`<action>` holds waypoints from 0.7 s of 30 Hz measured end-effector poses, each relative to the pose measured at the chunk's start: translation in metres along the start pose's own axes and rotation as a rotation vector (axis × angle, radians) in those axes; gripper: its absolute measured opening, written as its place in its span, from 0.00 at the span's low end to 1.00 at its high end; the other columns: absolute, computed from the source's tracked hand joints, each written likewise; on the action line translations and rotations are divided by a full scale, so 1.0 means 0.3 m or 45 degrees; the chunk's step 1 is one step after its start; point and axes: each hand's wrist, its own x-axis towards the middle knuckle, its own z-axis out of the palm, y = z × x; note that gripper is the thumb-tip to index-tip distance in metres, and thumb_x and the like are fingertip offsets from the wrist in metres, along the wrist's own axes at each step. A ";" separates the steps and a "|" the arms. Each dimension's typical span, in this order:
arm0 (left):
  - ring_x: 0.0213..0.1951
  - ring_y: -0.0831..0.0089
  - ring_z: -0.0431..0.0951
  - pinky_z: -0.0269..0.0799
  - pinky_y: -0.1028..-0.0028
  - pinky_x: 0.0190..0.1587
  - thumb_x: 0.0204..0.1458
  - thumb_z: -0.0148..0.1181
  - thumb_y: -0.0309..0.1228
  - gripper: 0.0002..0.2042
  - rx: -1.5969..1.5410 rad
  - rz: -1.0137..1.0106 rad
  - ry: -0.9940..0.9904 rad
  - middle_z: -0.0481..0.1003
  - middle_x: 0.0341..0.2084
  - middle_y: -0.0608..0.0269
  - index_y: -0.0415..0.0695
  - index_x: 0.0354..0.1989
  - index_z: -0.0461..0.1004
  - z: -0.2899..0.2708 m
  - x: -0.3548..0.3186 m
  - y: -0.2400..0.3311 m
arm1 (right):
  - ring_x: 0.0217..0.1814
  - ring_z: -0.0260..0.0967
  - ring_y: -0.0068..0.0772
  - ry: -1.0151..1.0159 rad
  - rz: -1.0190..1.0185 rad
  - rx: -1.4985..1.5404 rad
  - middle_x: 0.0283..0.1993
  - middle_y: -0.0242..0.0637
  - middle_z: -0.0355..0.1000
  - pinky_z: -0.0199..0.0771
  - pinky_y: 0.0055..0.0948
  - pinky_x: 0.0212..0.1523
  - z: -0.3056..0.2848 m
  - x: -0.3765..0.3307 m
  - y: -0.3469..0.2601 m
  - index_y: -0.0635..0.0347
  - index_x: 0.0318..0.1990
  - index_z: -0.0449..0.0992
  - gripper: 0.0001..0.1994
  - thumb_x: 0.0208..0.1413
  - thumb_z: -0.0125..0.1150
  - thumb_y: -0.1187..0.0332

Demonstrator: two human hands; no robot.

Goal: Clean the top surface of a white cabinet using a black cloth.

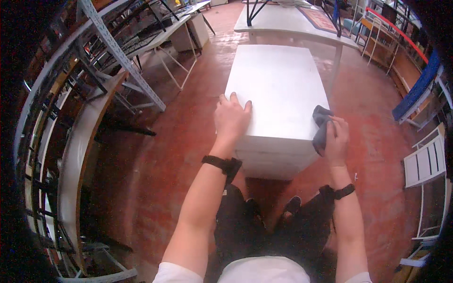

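A white box-shaped cabinet [278,89] stands on the floor in front of me, its flat top facing up. My left hand [232,115] rests on the left edge of that top near the front corner, fingers spread and holding nothing. At the right edge, by the near right corner, my right hand [337,140] grips a dark grey cloth [321,132]. Part of the cloth lies against the corner and side of the cabinet; the rest is bunched under my fingers. Black bands circle both of my wrists.
Metal shelving [120,56] with boards runs along the left. Beyond the cabinet stands a white table [292,23] with dark legs on it. A white slatted rack [426,160] and a blue post [417,89] are at the right. The floor [155,155] is red.
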 end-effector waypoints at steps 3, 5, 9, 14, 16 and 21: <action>0.58 0.43 0.75 0.73 0.53 0.61 0.62 0.56 0.51 0.32 0.012 -0.024 -0.016 0.70 0.58 0.36 0.35 0.64 0.71 0.000 -0.006 0.007 | 0.64 0.70 0.51 -0.114 -0.126 -0.273 0.57 0.46 0.77 0.68 0.48 0.66 -0.009 0.048 -0.086 0.64 0.50 0.82 0.16 0.64 0.60 0.60; 0.58 0.43 0.75 0.73 0.53 0.60 0.62 0.56 0.51 0.32 0.023 -0.020 -0.002 0.70 0.58 0.35 0.35 0.64 0.71 -0.002 -0.014 0.008 | 0.66 0.69 0.52 -0.161 -0.278 -0.483 0.60 0.47 0.76 0.65 0.51 0.68 0.018 0.043 -0.150 0.64 0.53 0.81 0.20 0.65 0.59 0.57; 0.57 0.42 0.75 0.73 0.52 0.60 0.64 0.54 0.50 0.30 0.007 -0.013 0.004 0.70 0.57 0.33 0.35 0.62 0.72 0.007 -0.019 0.014 | 0.72 0.64 0.57 -0.358 -0.438 -0.692 0.69 0.49 0.70 0.55 0.56 0.75 0.090 0.039 -0.239 0.62 0.64 0.74 0.29 0.68 0.51 0.47; 0.57 0.43 0.75 0.72 0.54 0.60 0.67 0.50 0.47 0.25 -0.061 0.069 0.087 0.74 0.55 0.36 0.37 0.59 0.75 0.058 0.015 -0.039 | 0.80 0.54 0.54 -0.607 -0.465 -0.575 0.76 0.46 0.62 0.46 0.53 0.79 0.271 0.037 -0.442 0.59 0.70 0.69 0.32 0.70 0.46 0.44; 0.56 0.47 0.77 0.73 0.54 0.59 0.67 0.50 0.46 0.23 -0.252 0.037 0.109 0.75 0.53 0.40 0.39 0.56 0.77 0.073 0.037 -0.077 | 0.81 0.53 0.53 -0.624 -0.507 -0.542 0.77 0.45 0.62 0.45 0.53 0.80 0.307 0.032 -0.468 0.57 0.71 0.68 0.32 0.70 0.45 0.44; 0.57 0.49 0.77 0.71 0.54 0.61 0.68 0.47 0.48 0.23 -0.417 -0.153 0.089 0.76 0.57 0.47 0.43 0.55 0.80 0.066 0.077 -0.155 | 0.81 0.52 0.51 -0.723 -0.484 -0.344 0.77 0.44 0.61 0.44 0.51 0.80 0.238 0.035 -0.429 0.53 0.72 0.68 0.31 0.70 0.45 0.43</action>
